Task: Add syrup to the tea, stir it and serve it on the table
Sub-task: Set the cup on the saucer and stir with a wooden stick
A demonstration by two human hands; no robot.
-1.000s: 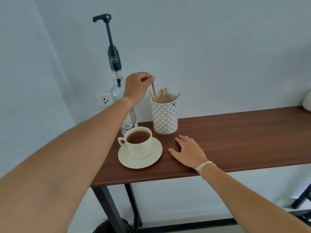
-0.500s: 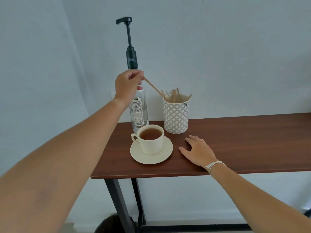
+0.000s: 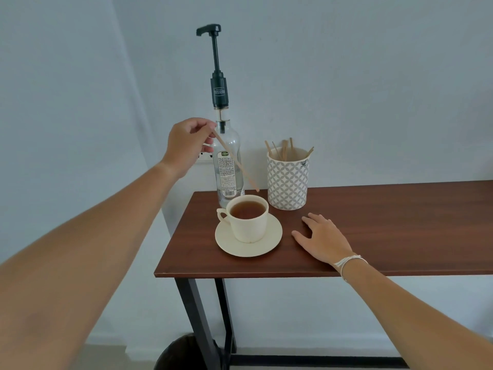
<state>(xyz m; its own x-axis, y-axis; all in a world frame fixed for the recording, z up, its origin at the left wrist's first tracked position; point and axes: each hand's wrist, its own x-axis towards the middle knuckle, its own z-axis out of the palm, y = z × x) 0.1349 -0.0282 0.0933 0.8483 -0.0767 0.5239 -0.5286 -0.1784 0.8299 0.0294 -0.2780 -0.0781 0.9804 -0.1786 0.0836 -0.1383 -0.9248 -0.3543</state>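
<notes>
Head view looks down on a brown tabletop (image 3: 386,217) whose left end sits just past the cup of tea (image 3: 248,217). That cup stands on a cream saucer (image 3: 274,236), near the front edge and close to the left end, so little bare wood lies on that side. To the right of the cup the tabletop runs on wide, with only the right hand (image 3: 324,237) lying flat on it, fingers spread and relaxed, just beside the saucer. Behind the cup, touching the back edge zone by the wall, stands the syrup bottle (image 3: 229,166) with its tall black pump (image 3: 217,73). Right of the bottle and behind the cup is a patterned holder (image 3: 287,182) with wooden sticks poking out.

The left hand (image 3: 188,145) pinches one stir stick (image 3: 236,162) by its top end, up and to the left of the cup; the stick slants down to the right, its lower tip hanging in the air above the cup's far rim, in front of the bottle.

Half a second ago that stick's tip was still at the holder's mouth; it has since come clear of it and swung over toward the cup. The right hand has not shifted.
</notes>
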